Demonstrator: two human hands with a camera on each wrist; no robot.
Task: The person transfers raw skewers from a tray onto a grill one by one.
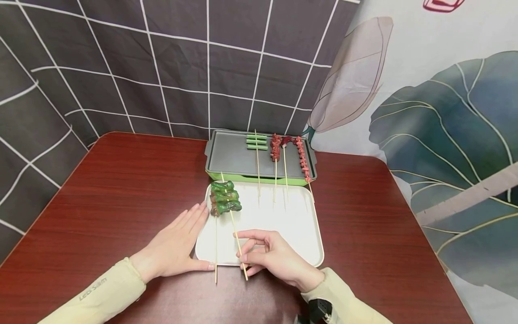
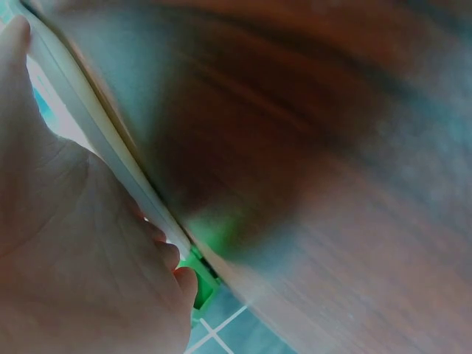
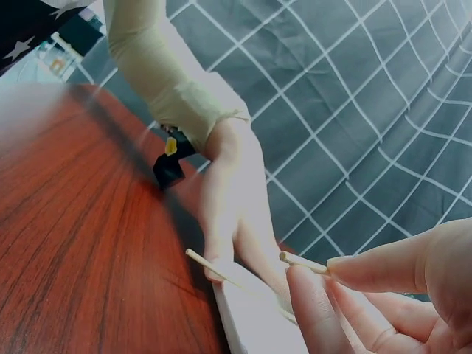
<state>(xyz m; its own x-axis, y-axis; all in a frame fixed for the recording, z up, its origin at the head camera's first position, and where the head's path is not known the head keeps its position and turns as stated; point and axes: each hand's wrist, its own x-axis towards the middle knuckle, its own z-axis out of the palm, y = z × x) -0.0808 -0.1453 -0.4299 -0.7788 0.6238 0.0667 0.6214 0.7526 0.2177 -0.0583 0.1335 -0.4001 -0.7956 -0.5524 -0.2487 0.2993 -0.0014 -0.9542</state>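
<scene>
My right hand (image 1: pixel 275 256) pinches the lower stick of a green pepper skewer (image 1: pixel 225 197) between thumb and fingers. In the right wrist view, the stick's blunt end (image 3: pixel 304 262) pokes out past the fingertips. A second skewer (image 1: pixel 216 247), with brown pieces at its top, lies at the tray's left, partly hidden by the peppers. Its stick overhangs the front rim. My left hand (image 1: pixel 174 247) lies with straight fingers along the left edge of the white tray (image 1: pixel 279 225). The left thumb touches the front rim beside the second stick.
Behind the tray stands a grey grill plate (image 1: pixel 228 153) on a green base. Across its right part lie a green vegetable skewer (image 1: pixel 256 142), a brown meat skewer (image 1: pixel 275 148), a dark red skewer (image 1: pixel 287 141) and a pink skewer (image 1: pixel 302 158). Their sticks extend over the tray.
</scene>
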